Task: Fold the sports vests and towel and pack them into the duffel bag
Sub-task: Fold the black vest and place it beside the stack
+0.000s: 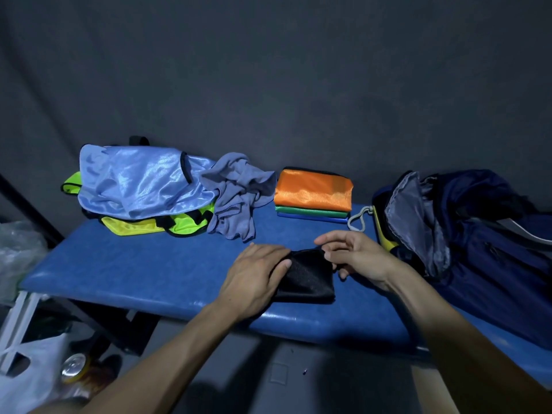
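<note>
Currently at the folding step: black mesh vest (307,276) folded to a compact rectangle, lower centre of the frame, flat on the blue padded desk (134,270). Left hand (254,279) laid palm-down on the vest's left part, fingers (280,261) straight and pressed together, holding the fold flat. Right hand (355,258) at the vest's upper right corner, fingers curled and apparently pinching the edge; exact contact partly hidden.

Next move, by judgement: finish and flatten the fold, then add the vest to the folded stack (312,194) at centre right (orange on top, green and blue beneath) or place it straight into the duffel bag (466,228). Calls for keeping both layers gripped together; thin mesh likely to spring open if released on one side.

Remaining work: unfolded heap at upper left, with light blue vest (134,183) on top of neon yellow vests (155,225), and crumpled grey towel (236,198) just beside it. Duffel bag, dark navy, at right edge of frame, mouth open, grey lining showing, nothing visibly packed inside.
</note>
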Tool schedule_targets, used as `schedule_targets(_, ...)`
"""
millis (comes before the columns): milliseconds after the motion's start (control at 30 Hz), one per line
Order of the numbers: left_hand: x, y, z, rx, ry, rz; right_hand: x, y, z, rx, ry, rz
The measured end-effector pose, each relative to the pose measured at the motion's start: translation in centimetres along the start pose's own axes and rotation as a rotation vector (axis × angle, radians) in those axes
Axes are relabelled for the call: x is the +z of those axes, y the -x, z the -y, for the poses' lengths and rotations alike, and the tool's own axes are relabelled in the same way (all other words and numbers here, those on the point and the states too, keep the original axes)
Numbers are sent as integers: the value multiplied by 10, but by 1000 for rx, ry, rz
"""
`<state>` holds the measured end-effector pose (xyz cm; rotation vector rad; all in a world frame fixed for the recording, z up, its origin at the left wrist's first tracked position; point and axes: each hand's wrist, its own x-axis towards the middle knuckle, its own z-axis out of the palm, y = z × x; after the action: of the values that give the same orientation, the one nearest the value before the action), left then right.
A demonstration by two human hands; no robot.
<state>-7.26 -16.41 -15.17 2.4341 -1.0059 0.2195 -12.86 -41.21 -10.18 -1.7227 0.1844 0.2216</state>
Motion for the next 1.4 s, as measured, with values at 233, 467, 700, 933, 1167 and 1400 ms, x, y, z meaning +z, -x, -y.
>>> schedule_targets(233,0,0,1,5,2,2,6,-3,-2,-29,193,-58)
schedule_targets(467,-2,-1,1,20,-30,44,11,-18,1,-188,536,-138)
schedule_targets(700,-2,0,3,45,-68,36,27,-21,11,-162,938,-294)
schedule_targets(933,-8,0,-2,22,-23,47,41,-18,8,-225,946,-294)
schedule_targets(1167,-42,-11,27,-271,390,-23,51,-21,0,-167,994,-378)
schedule_targets(1400,-55,-22,46,-223,347,126,59,-19,-4,-162,1056,-470)
